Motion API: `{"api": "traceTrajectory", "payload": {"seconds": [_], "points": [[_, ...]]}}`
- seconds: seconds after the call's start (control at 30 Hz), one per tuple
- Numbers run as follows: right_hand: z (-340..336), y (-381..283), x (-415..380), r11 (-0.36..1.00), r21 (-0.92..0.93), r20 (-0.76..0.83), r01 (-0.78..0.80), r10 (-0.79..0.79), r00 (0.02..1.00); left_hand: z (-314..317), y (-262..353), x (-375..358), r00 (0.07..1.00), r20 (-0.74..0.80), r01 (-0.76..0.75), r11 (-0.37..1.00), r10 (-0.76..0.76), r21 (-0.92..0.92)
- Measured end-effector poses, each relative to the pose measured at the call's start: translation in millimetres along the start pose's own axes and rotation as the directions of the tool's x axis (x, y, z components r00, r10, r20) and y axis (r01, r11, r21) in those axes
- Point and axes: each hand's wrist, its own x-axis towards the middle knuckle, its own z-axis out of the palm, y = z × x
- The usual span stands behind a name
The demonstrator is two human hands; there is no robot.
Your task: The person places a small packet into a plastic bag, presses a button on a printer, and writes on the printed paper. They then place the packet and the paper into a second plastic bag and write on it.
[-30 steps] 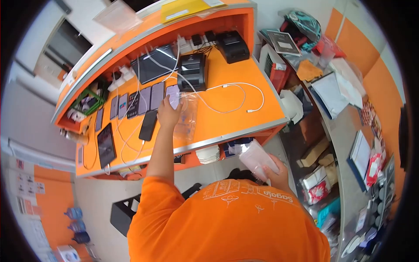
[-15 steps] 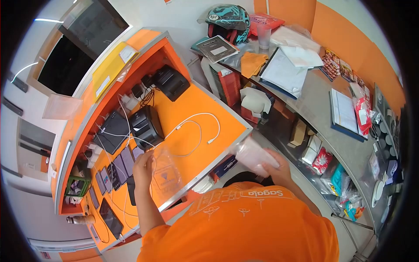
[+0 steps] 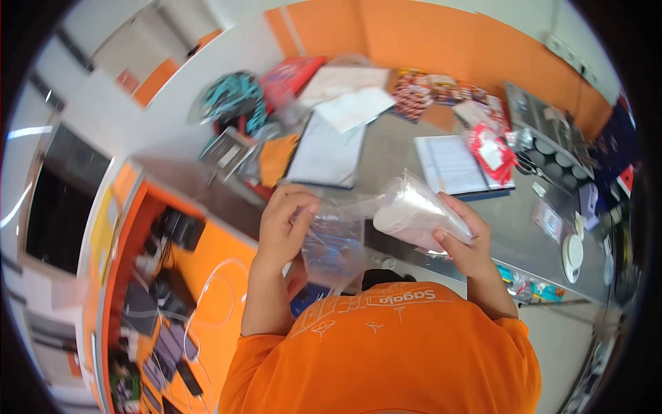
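Observation:
My left hand (image 3: 286, 224) pinches the upper edge of a clear plastic bag (image 3: 334, 248) with faint blue print, which hangs from the fingers in front of my chest. In my right hand (image 3: 469, 238) is a rolled bundle of clear plastic (image 3: 420, 210), with fingers behind it and the thumb in front. A thin strip of plastic shows between the bag and the bundle; whether they are joined I cannot tell. Both hands are raised above the front edge of the grey counter.
On the grey counter (image 3: 393, 148) lie a clipboard with papers (image 3: 327, 152), another with a written sheet (image 3: 452, 162), an orange cloth (image 3: 277, 159), a helmet (image 3: 234, 103) and a white tape roll (image 3: 572, 252). The orange desk (image 3: 227, 303) at left holds cables and phones.
The view has turned right, toward the grey counter. My left hand has left the orange desk with the clear bag, and my right hand has lifted the plastic bundle. The two hands are closer together.

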Motion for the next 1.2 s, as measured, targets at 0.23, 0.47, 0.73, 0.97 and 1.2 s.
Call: {"api": "traceTrajectory", "payload": {"seconds": [0.23, 0.47, 0.73, 0.97, 1.2], "points": [[-140.0, 27.6, -12.4, 0.970, -0.169, -0.371, -0.173, 0.100, 0.923, 86.3, -43.9, 122.9, 0.930, -0.242, -0.063, 0.771, 0.275, 0.633], [-205.9, 56.9, -18.7, 0.944, -0.113, -0.529, -0.309, 0.206, 0.823, 240.6, -66.6, 85.6, 0.974, 0.042, -0.199, 0.764, 0.221, 0.613], [-189.8, 101.5, -24.9, 0.874, 0.195, -0.436, -0.445, 0.483, 0.759, 313.0, -93.0, 4.1, 0.957, 0.146, 0.231, 0.963, -0.251, 0.142], [-184.8, 120.8, -8.7, 0.776, 0.324, -0.266, -0.541, 0.623, 0.735, 314.5, -102.5, 25.7, 0.949, 0.287, 0.022, 0.935, -0.131, 0.354], [-163.9, 123.6, 11.1, 0.816, 0.263, -0.256, -0.515, 0.574, 0.778, 308.1, -80.4, 25.4, 0.889, 0.251, 0.319, 0.910, -0.384, 0.264]]}}
